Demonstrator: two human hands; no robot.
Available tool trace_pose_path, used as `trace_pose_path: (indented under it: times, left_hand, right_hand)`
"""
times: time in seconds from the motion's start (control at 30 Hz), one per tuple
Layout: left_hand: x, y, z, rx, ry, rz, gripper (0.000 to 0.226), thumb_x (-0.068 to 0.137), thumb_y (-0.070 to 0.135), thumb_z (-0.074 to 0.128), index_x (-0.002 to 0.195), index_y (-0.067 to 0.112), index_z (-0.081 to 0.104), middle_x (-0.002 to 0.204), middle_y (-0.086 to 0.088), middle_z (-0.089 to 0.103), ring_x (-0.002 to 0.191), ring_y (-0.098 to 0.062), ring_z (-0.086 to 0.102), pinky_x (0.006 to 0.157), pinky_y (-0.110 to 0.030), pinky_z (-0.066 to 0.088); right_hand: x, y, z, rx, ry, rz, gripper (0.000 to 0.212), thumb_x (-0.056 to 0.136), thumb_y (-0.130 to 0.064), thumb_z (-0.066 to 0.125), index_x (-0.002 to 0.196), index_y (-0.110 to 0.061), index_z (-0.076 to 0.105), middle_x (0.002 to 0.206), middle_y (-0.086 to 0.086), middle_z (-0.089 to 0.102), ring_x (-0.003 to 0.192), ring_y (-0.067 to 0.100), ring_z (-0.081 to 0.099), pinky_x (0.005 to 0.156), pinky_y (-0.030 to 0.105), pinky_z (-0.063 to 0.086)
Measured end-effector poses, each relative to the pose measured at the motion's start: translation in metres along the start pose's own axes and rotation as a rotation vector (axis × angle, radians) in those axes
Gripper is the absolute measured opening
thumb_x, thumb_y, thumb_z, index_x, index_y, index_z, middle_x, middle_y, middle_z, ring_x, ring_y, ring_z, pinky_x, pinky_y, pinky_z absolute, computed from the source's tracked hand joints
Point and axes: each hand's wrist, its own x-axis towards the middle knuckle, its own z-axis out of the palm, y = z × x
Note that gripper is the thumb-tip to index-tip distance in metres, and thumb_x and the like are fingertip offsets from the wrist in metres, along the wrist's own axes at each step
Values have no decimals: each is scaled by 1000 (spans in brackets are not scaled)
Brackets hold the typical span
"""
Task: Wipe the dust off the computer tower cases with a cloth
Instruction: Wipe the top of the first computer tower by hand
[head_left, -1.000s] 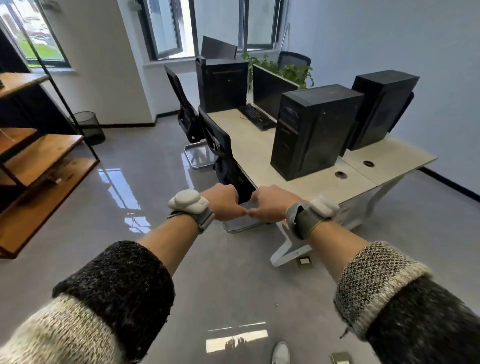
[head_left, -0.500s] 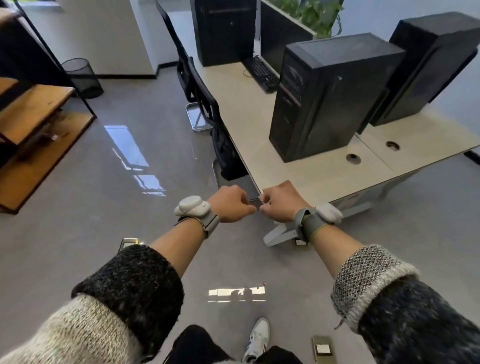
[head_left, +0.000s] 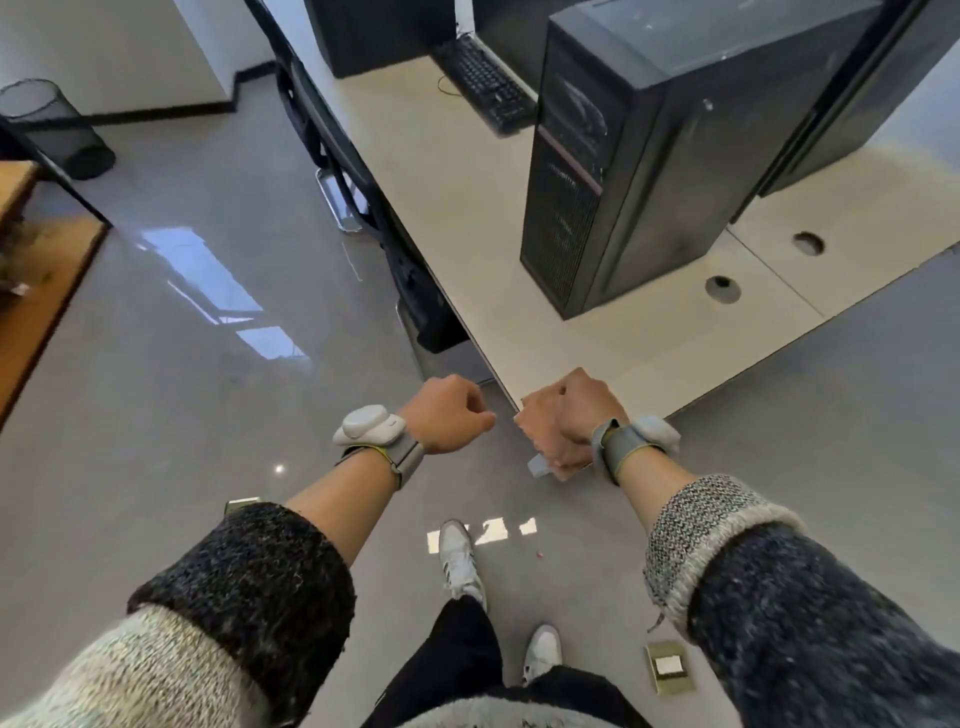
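Both my hands are curled into fists just off the near corner of the pale desk (head_left: 613, 358). My left hand (head_left: 449, 415) hangs over the floor and holds nothing. My right hand (head_left: 566, 421) is at the desk corner; a small pale piece (head_left: 537, 465) shows under it, and I cannot tell what it is. No cloth is visible. The nearest black tower case (head_left: 649, 156) stands upright on the desk ahead of my right hand, with a dusty top. A second tower (head_left: 878, 104) stands behind it to the right, a third (head_left: 374, 36) at the desk's far end.
A black keyboard (head_left: 485, 83) lies beyond the nearest tower. Black chairs (head_left: 363, 182) are tucked along the desk's left edge. A mesh bin (head_left: 52, 124) and a wooden shelf (head_left: 31, 291) stand at the left. A brass floor socket (head_left: 670, 665) is by my feet.
The view has tilted down and moved closer to the desk corner. My two fists, knuckles touching a second ago, have drawn slightly apart.
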Motion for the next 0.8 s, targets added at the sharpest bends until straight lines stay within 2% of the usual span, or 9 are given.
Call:
trace_pose_path:
  times: [0.07, 0.13, 0.3, 0.37, 0.47, 0.53, 0.6, 0.7, 0.8]
  left_hand:
    - [28, 0, -2, 15, -50, 25, 22, 96, 39, 65, 96, 18, 73, 93, 0, 71, 88, -18, 66, 79, -34, 56]
    - [52, 1, -6, 38, -83, 42, 22, 97, 37, 65, 97, 17, 73, 94, -1, 71, 89, -19, 66, 79, -34, 55]
    - [77, -1, -9, 70, -142, 83, 20, 96, 35, 65, 102, 18, 74, 100, 1, 73, 94, -17, 66, 84, -32, 54]
    - [88, -2, -10, 76, -167, 95, 19, 96, 35, 65, 103, 20, 74, 101, 3, 73, 96, -16, 66, 84, -31, 54]
    - [99, -2, -7, 83, -205, 103, 20, 97, 35, 65, 108, 19, 73, 103, 4, 73, 97, -15, 67, 86, -30, 53]
    - [105, -1, -1, 75, -215, 99, 23, 97, 34, 65, 112, 18, 72, 106, 4, 73, 99, -15, 67, 85, -27, 51]
    - [112, 4, 3, 63, -225, 97, 30, 97, 34, 67, 122, 18, 69, 112, 5, 72, 102, -14, 66, 86, -24, 48]
    - [121, 15, 3, 33, -181, 99, 58, 92, 33, 74, 144, 18, 54, 134, 2, 64, 117, -19, 62, 98, -30, 49]
    - [129, 30, -6, 10, -133, 141, 87, 84, 30, 82, 157, 18, 36, 154, -4, 49, 138, -25, 49, 109, -32, 41]
  right_hand:
    - [23, 11, 4, -17, 39, 90, 26, 104, -16, 55, 124, -3, 64, 123, 14, 66, 115, 36, 63, 86, 37, 49]
    - [54, 22, 16, 13, 71, 135, 32, 102, -16, 56, 131, -3, 61, 133, 17, 63, 122, 39, 61, 90, 41, 51]
    - [76, 28, 29, 10, 149, 242, 32, 104, -13, 45, 135, -9, 50, 139, 15, 51, 132, 37, 46, 98, 49, 45]
    - [86, 31, 34, 39, 184, 318, 30, 106, -16, 41, 135, -10, 48, 140, 15, 51, 133, 38, 46, 99, 50, 42]
    - [95, 38, 42, 108, 170, 381, 32, 106, -20, 45, 136, -10, 45, 140, 15, 50, 132, 38, 47, 100, 52, 40]
    - [96, 44, 43, 114, 96, 333, 30, 107, -23, 45, 131, -9, 52, 135, 15, 55, 128, 39, 52, 101, 49, 42]
    - [99, 54, 43, 126, 73, 223, 27, 105, -26, 46, 121, -8, 60, 125, 15, 60, 118, 38, 59, 89, 40, 45]
    - [92, 56, 25, 215, 80, 18, 15, 97, -21, 57, 106, -10, 59, 107, 8, 50, 101, 35, 56, 77, 35, 37]
    - [77, 41, -7, 318, 104, -189, 9, 92, -19, 61, 94, -13, 54, 90, 2, 57, 87, 32, 60, 68, 35, 39]
